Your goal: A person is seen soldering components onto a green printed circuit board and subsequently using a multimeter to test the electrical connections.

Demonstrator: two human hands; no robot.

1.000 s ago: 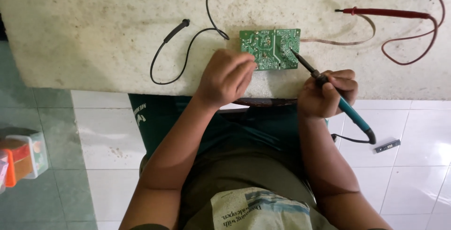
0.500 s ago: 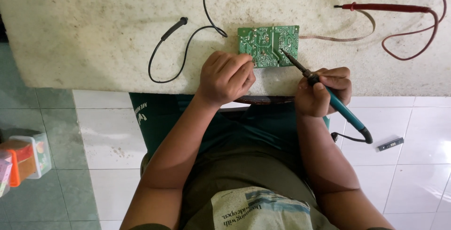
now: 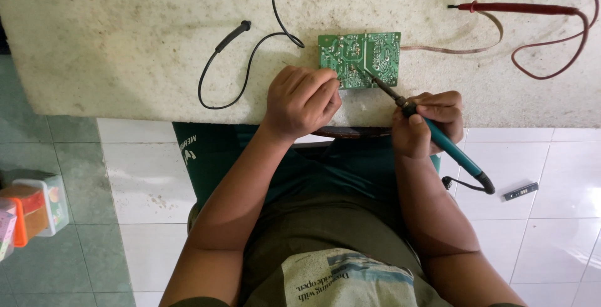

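Observation:
A green circuit board (image 3: 369, 53) lies solder side up near the front edge of a pale worktop (image 3: 125, 37). My right hand (image 3: 429, 122) grips a teal-handled soldering iron (image 3: 451, 147), whose metal tip rests on the board's middle. My left hand (image 3: 300, 100) is curled with its fingertips pinched at the board's lower left edge; a thin wire may be between them, but I cannot tell.
A black probe (image 3: 231, 34) with a looping lead lies left of the board. A red probe (image 3: 519, 9) and its lead lie at the back right. A folded newspaper (image 3: 344, 279) sits on my lap. Plastic containers (image 3: 28, 216) and a small dark part (image 3: 519, 191) are on the tiled floor.
The iron's tip has moved left from the board's right edge onto its middle. My left hand has stayed at the board's lower left edge.

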